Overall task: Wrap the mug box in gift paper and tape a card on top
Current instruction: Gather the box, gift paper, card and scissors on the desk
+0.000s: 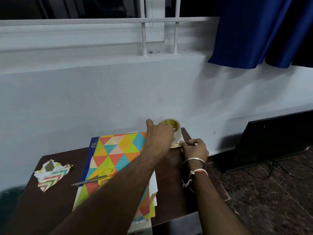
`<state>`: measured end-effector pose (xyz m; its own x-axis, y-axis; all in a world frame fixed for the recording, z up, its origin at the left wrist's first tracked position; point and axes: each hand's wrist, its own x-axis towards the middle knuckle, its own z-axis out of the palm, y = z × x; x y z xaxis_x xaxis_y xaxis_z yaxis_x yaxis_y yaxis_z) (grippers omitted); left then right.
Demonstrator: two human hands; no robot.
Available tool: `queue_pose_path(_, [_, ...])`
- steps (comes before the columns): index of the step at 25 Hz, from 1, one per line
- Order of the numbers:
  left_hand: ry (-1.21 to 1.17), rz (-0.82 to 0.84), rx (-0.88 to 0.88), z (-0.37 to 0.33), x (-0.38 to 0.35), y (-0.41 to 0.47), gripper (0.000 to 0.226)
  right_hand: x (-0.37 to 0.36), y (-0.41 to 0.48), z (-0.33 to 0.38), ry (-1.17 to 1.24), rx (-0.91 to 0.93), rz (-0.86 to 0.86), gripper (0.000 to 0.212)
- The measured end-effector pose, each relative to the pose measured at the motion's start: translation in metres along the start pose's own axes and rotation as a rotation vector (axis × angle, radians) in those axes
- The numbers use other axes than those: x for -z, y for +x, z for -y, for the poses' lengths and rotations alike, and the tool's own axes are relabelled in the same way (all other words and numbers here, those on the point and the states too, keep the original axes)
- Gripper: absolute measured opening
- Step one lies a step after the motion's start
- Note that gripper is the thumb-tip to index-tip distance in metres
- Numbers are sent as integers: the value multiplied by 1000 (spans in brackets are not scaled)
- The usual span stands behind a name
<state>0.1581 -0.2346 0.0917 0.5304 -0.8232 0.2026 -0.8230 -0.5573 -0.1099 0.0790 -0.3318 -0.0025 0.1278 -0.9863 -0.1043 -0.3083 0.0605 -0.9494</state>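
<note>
A sheet of gift paper [118, 153] with coloured triangles lies spread over the middle of a dark wooden table [171, 184]. My left hand [160, 136] reaches across it and grips a roll of clear tape [175, 128] with a yellow core at the table's far right corner. My right hand [194, 147] pinches the loose tape end just below the roll, over a small yellow-patterned piece that is mostly hidden. Scissors [96, 178] with orange handles rest on the paper. The mug box cannot be made out.
Torn scraps of chevron-patterned paper [52, 173] lie at the table's left. A white box edge [140, 226] shows under the paper at the front. A white wall stands right behind the table; a dark panel [271, 141] leans at the right on the floor.
</note>
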Motion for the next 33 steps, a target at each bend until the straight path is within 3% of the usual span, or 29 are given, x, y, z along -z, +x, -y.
queue_pose_path(5, [38,35,-27,-18,-2,17,18,10,-3,-7,77,-1,-88,13])
queue_pose_path(10, [52,121,-70,-27,-12,18,10,15,-3,-13,76,-12,-107,15])
queue_pose_path(15, [-136,-33,35,8,26,-12,27,26,-36,-11,28,94,-39,19])
queue_pose_path(19, [-295,-201,327,85,53,-93,31,36,-90,10,-39,227,221,23])
queue_pose_path(21, [-408,-172,482,121,43,-137,44,38,-118,25,18,193,402,30])
queue_pose_path(23, [-538,-88,519,144,26,-178,57,42,-143,35,53,226,517,33])
queue_pose_path(24, [-587,-52,516,149,20,-196,56,47,-155,37,16,325,531,37])
queue_pose_path(26, [-666,-38,541,147,19,-222,40,54,-169,39,-218,710,469,51])
queue_pose_path(28, [-729,-108,579,139,23,-236,29,51,-181,46,-467,1050,475,53])
queue_pose_path(30, [-801,-141,591,131,23,-243,45,36,-195,53,-552,1140,626,58])
queue_pose_path(33, [-862,-125,571,129,22,-251,89,7,-217,59,-703,1088,835,74])
